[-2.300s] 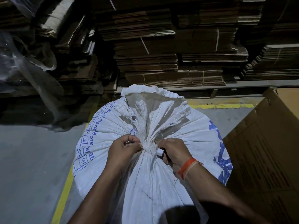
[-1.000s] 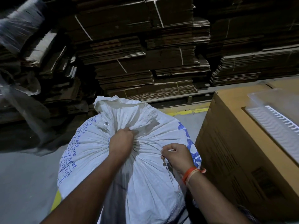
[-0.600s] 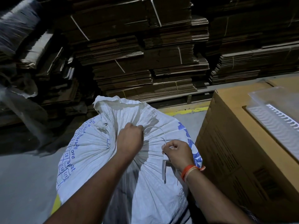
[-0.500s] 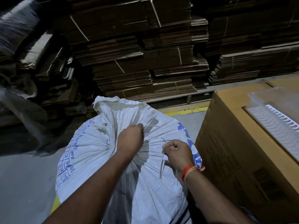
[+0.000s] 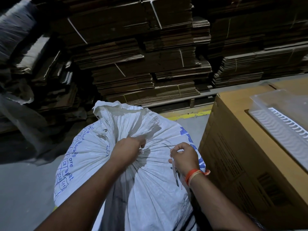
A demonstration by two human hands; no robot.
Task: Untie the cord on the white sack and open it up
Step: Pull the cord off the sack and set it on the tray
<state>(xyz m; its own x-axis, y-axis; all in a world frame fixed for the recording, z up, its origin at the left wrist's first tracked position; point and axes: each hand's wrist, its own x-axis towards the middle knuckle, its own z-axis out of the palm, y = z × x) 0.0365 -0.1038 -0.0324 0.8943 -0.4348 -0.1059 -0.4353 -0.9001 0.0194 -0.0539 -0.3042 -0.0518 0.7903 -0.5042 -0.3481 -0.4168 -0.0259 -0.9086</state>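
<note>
Stacks of flattened cardboard point(image 5: 141, 64) fill the dim wall from ten to two o'clock, above a grey floor point(image 5: 25, 189) with a yellow line point(image 5: 188, 115). A big brown box point(image 5: 241, 155) stands at three o'clock, just beside the white sack point(image 5: 150, 189), which sits upright in front of me at six o'clock.

My left hand point(image 5: 126, 150) is closed in a fist on the gathered neck of the sack, pinning the pleats, I judge, so the fabric stays put while the tie comes loose. My right hand point(image 5: 184, 157) has its fingers point(image 5: 179, 150) pinched shut on the thin cord point(image 5: 164, 142), which arcs slack between my two hands toward one o'clock of the bunch. The mouth is still gathered, not yet opened.
</note>
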